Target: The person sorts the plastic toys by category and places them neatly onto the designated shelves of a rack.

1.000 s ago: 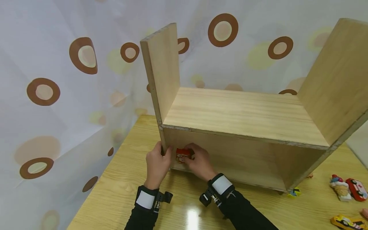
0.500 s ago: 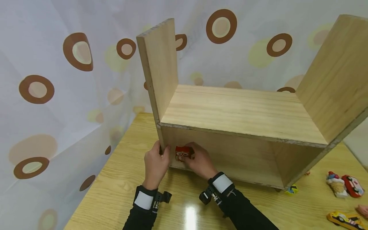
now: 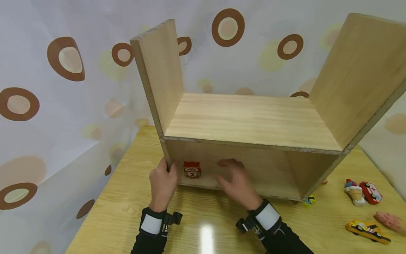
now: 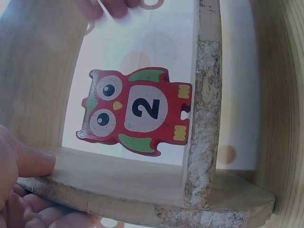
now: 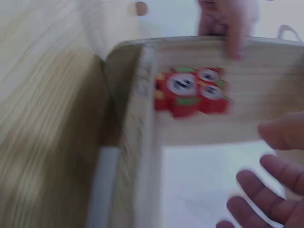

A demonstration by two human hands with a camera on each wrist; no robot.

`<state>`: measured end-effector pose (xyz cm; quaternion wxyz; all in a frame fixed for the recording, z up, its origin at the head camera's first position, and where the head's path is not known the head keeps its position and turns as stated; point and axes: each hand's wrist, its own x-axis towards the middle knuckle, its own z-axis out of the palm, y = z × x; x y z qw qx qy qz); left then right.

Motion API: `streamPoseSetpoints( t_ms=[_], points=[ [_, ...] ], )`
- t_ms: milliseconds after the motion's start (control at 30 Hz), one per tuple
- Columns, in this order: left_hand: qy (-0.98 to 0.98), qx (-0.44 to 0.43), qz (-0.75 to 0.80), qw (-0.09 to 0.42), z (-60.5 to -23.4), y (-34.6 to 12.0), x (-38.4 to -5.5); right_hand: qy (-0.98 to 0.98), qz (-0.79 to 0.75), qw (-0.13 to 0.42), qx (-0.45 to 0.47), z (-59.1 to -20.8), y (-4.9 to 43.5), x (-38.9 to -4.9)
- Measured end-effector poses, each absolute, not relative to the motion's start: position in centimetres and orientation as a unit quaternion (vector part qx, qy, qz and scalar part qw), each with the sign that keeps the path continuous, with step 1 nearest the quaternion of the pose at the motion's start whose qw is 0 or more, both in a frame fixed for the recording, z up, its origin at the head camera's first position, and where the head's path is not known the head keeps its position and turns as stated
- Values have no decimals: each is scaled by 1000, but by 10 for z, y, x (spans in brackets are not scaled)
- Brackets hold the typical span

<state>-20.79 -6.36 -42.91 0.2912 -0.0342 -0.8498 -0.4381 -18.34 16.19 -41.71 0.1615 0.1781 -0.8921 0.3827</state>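
Observation:
A red owl figure (image 4: 142,111) with green wings, white eyes and a black number 2 stands upright on the lower shelf of a wooden shelf unit (image 3: 253,120), close to its left side panel. My left hand (image 3: 163,183) grips the front edge of that panel, thumb on the inner face and fingers outside. To the right of the owl, my right hand (image 3: 238,183) is in front of the lower compartment with its fingers spread and nothing held. The right wrist view shows the owl apart from these fingers (image 5: 266,190).
On the table right of the shelf lie an ice cream cone toy (image 3: 355,192), a red toy car (image 3: 370,193), a yellow toy vehicle (image 3: 368,231) and a pink piece (image 3: 388,220). A small yellow and blue toy (image 3: 309,200) sits by the shelf's right foot.
My right hand has let go of the owl and moved right, away from it. The owl stays on the lower shelf. My left hand keeps its grip on the panel while the head view shifts.

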Motion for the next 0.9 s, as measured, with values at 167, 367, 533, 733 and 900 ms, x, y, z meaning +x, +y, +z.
streamPoseSetpoints(
  t_ms=[167,367,533,733,900],
  points=[
    [-851,-29,-434,293,-428,-69,-209,-890,346,228,191,-406,207,-141],
    [-850,-28,-429,305,-431,-73,-209,-913,321,242,66,-409,270,-84],
    [-850,-23,-430,302,-434,-73,-207,-923,294,246,-34,-422,321,-57],
    [-846,-31,-438,301,-433,-73,-211,-940,257,169,-149,-434,373,-46],
    [-842,-47,-440,307,-430,-72,-215,-959,247,2,-142,-441,415,-48]
  ],
)
